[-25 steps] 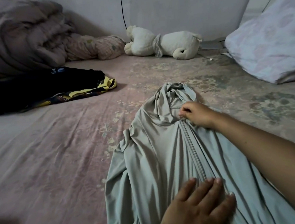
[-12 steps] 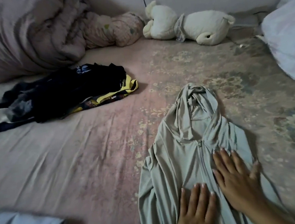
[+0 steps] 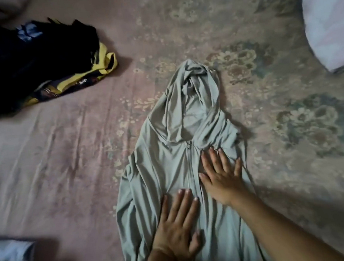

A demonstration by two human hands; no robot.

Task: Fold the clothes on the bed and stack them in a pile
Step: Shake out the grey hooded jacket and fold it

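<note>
Smoothing now: right hand [image 3: 222,178] let go of the zipper [image 3: 190,166], both palms flat on the hoodie [image 3: 170,171], left hand [image 3: 179,228] too; folding comes next.

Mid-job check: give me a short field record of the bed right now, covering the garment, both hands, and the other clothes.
garment: grey zip hoodie, front up on the bed sheet, hood away from the person, zip closed
left hand: flat on the hoodie, left of the zip, fingers straight
right hand: flat on the hoodie, right of the zip, fingers spread
other clothes: black and yellow heap at far left, apart from the hoodie
fold state: not yet folded
pillow: far right
</note>
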